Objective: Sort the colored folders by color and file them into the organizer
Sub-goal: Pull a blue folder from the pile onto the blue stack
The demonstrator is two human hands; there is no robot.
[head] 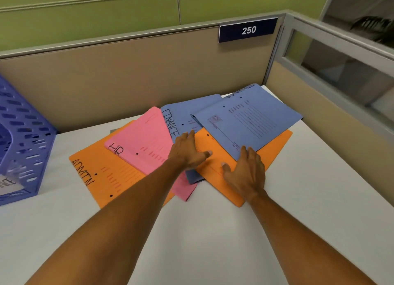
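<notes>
Orange card under both palms: right-hand orange folder (215,156), matte, flat, rectangular, punched with small holes. Left hand (187,152) laid flat across it, forearm stretched forward, fingers straight and slightly fanned, tips reaching the lower edge of the blue FINANCE folder (181,116), thumb out to the right on the orange. Gripping nothing, only pressing down. Right hand (247,169) likewise flat, fingers extended and loosely spread, tips touching the near corner of the top blue folder (247,122), thumb angled left toward the other thumb. Holding nothing either.

Just left of the left-hand fingers, a pink folder (140,142) marked HR, smooth card with faint printed lines, overlapping a second orange folder (106,174) lettered ADMIN by hand in black. Beyond both sets of fingertips, the two blue folders, the top one lying tilted over the FINANCE one and over the orange card, with a printed form and a small stamp on its cover. All five fanned in a loose overlapping heap, none yet filed.

Well left of the left hand, at the frame's edge, a purple plastic organizer (23,135), walls perforated with slots, with a white label near its base. Underneath everything, a plain white desk (213,231). Farther off past the fingertips, a tan fabric partition (128,75) carrying a dark blue plate (248,30) numbered 250.
</notes>
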